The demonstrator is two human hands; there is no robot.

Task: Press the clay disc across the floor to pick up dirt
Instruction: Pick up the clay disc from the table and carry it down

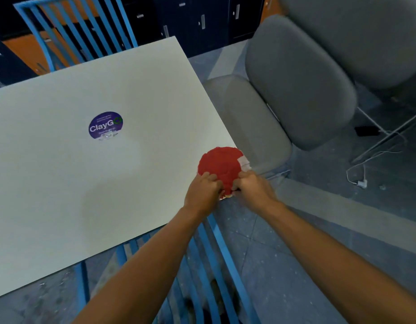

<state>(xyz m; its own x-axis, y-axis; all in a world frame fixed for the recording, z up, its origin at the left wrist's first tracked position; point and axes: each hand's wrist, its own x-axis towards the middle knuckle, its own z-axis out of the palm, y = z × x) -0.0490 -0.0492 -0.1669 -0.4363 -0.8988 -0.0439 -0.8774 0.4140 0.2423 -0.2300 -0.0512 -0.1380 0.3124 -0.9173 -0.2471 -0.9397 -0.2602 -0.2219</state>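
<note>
Head view: one red clay disc (220, 166), two hands, one white desk (85, 183), one purple round sticker (105, 125) on it, two grey chairs (300, 83) beside it. Disc is lying at the desk's right corner, partly overhanging the edge; it is looking flat, roughly round, rough-surfaced, with a pale patch at its right rim. Left hand (203, 192) and right hand (251, 187) are both pinching the disc's near edge, fingers closed on it.
</note>
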